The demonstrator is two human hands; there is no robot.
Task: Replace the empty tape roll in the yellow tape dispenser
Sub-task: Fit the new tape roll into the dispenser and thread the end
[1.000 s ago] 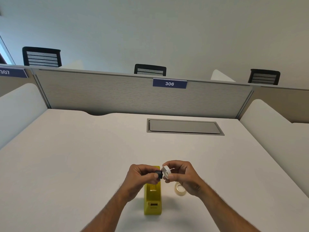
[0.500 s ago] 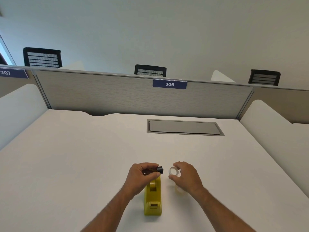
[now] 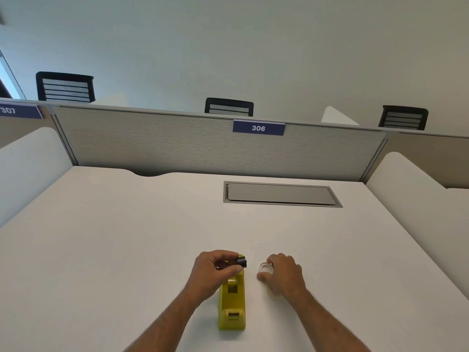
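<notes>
The yellow tape dispenser (image 3: 232, 308) stands on the white desk (image 3: 114, 250) between my forearms, its roll cradle showing no roll. Just above its far end, my left hand (image 3: 213, 271) pinches the black spindle hub (image 3: 241, 260). My right hand (image 3: 284, 274) is low at the desk to the right of the dispenser, its fingertips around a small whitish empty tape core (image 3: 266, 268). A clear tape roll (image 3: 275, 293) lies on the desk under my right wrist, mostly hidden by it.
A grey hatch cover (image 3: 281, 193) is set into the desk farther back. A grey partition (image 3: 177, 143) with a blue 306 label (image 3: 258, 128) closes the far edge; white side dividers (image 3: 406, 189) flank the desk. Black chair backs (image 3: 229, 107) show beyond.
My hands have separated: the whitish core came off the black hub, and my right hand carried it down and to the right toward the desk. My left hand stays over the dispenser.
</notes>
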